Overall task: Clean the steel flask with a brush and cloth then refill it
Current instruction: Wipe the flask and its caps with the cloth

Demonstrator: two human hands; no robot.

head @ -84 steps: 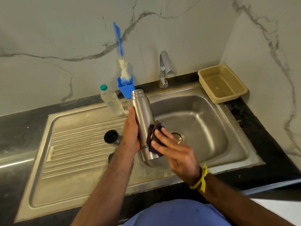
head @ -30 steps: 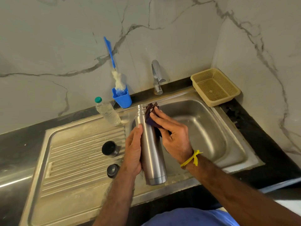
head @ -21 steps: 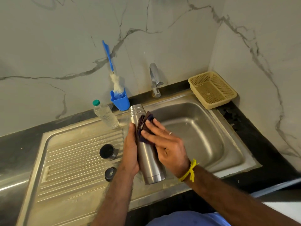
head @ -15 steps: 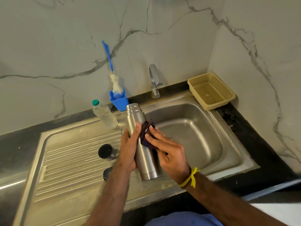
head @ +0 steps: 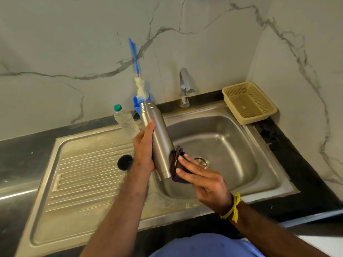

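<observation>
The steel flask [head: 157,138] is tilted over the left edge of the sink basin [head: 232,145], open mouth toward the wall. My left hand [head: 143,149] grips its middle from the left. My right hand [head: 206,182] holds a folded dark cloth [head: 175,158] against the flask's lower end, fingers laid over it and thumb hidden. The blue-handled brush [head: 138,82] stands in a blue holder [head: 136,106] by the wall, just behind the flask's mouth. A clear water bottle [head: 126,121] with a green cap stands to the left of the flask.
A black flask cap [head: 125,162] sits on the ribbed drainboard [head: 89,173], close to my left wrist. The tap [head: 184,86] rises behind the basin. A yellow plastic basket [head: 248,102] sits on the dark counter at the back right corner.
My right hand has slid the cloth from near the flask's mouth down to its base. My left hand has kept its hold and tipped the flask's mouth further toward the wall.
</observation>
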